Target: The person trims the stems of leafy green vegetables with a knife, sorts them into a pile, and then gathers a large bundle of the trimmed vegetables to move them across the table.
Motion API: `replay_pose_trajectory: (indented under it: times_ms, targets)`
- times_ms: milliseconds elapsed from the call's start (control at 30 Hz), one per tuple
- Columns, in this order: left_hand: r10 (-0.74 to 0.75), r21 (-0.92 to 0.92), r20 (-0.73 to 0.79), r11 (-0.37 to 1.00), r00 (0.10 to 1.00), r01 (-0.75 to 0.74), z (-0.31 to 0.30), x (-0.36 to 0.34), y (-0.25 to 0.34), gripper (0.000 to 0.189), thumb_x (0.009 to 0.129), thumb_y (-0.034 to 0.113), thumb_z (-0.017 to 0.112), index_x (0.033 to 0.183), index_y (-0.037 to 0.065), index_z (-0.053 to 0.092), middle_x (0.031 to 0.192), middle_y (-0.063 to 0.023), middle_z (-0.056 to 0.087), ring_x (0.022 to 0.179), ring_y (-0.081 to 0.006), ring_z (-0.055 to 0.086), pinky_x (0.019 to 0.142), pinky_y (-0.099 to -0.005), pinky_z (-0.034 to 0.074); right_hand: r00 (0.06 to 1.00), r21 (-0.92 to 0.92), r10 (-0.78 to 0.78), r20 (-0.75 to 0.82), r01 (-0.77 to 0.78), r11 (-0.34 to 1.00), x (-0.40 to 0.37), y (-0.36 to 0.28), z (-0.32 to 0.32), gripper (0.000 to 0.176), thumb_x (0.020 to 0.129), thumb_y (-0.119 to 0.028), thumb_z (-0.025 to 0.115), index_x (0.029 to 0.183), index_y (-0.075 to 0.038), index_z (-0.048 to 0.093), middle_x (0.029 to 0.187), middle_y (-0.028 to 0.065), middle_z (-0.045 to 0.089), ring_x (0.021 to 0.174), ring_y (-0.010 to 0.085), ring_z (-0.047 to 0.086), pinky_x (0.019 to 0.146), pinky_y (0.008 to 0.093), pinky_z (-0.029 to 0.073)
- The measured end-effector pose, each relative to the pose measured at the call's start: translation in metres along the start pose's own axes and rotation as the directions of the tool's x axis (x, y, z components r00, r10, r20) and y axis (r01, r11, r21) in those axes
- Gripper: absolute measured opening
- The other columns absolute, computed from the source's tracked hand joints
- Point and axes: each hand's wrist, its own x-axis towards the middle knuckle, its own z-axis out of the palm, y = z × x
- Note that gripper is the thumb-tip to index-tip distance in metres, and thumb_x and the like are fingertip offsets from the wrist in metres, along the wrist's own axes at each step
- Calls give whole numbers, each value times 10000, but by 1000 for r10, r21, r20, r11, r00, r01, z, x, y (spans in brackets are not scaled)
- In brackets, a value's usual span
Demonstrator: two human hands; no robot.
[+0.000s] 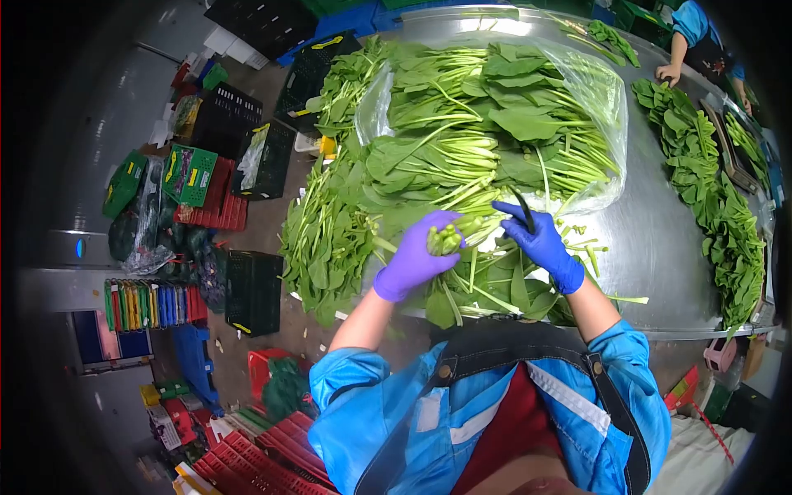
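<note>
My left hand (411, 262), in a purple glove, is closed around a bunch of leafy greens (444, 240), its cut stem ends pointing up toward me. To its right, my right hand (546, 249), in a blue glove, grips a slim dark curved tool (523, 206) that looks like a small knife; its handle is mostly hidden in the fingers. Just beyond both hands, bundled greens (441, 157) lie in rows on a clear plastic sheet (612, 107). Loose leaves and cut stem pieces (590, 247) are scattered beside and below my hands.
The metal table (660, 247) carries a heap of greens (326, 239) along its left edge and a long row (701, 190) on the right. A co-worker's hand (670, 74) rests at the far right. Black crates (253, 293) stand on the floor to the left.
</note>
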Motion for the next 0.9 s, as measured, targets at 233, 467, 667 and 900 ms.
replay_pose_trajectory:
  times_ms: [233, 467, 667, 900]
  targets:
    - [-29, 121, -331, 990, 943, 73, -17, -17, -3, 428, 637, 20, 665, 1053, 14, 567, 972, -56, 606, 820, -141, 590, 736, -265, 483, 978, 106, 184, 96, -194, 975, 8, -27, 5, 298, 821, -214, 677, 1085, -78, 659, 786, 15, 655, 606, 41, 520, 523, 202, 401]
    - [321, 592, -339, 803, 884, -65, -15, -23, 35, 415, 607, 17, 686, 1012, 19, 600, 1132, -116, 580, 1003, -214, 571, 883, -338, 445, 975, -68, 4, 224, 12, 998, -7, -85, -20, 292, 812, -219, 685, 1071, -83, 667, 785, 43, 663, 600, 50, 543, 516, 209, 396]
    - [-246, -172, 249, 941, 937, 292, -13, -2, 58, 292, 551, 48, 730, 824, 51, 628, 1224, -166, 533, 1144, -311, 503, 966, -382, 388, 983, 202, 54, 174, -89, 975, -4, -81, -9, 332, 845, -248, 639, 1140, -97, 629, 768, 16, 661, 528, 56, 462, 496, 231, 389]
    - [249, -509, -299, 774, 921, -375, -159, -38, 41, 325, 636, 160, 621, 948, 89, 563, 1422, -200, 299, 1336, -333, 274, 1099, -521, 193, 965, -24, 259, -41, -261, 965, -27, -14, -67, 319, 897, -259, 533, 1160, -100, 619, 803, 18, 651, 586, 38, 490, 482, 190, 351]
